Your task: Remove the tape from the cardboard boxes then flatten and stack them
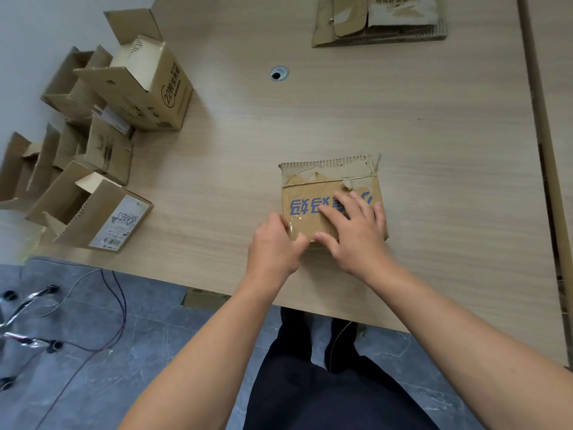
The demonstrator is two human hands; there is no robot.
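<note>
Two hands (273,248) (356,234), six boxes (328,193) (148,85) (66,88) (107,150) (17,172) (93,212), one flat stack (379,21)

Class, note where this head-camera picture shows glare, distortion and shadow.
Head view: glare glints on the clear tape pinched by the left hand; the wide lens bows the table at its right edge; light is soft, with faint shadow beneath the right hand pressing the box.

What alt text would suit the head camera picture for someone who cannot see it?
A person's left hand pinches clear tape at the near corner of a cardboard box on a table, while the right hand presses flat on its top. Open boxes crowd the table's left; flattened cardboard lies at the far edge.
</note>
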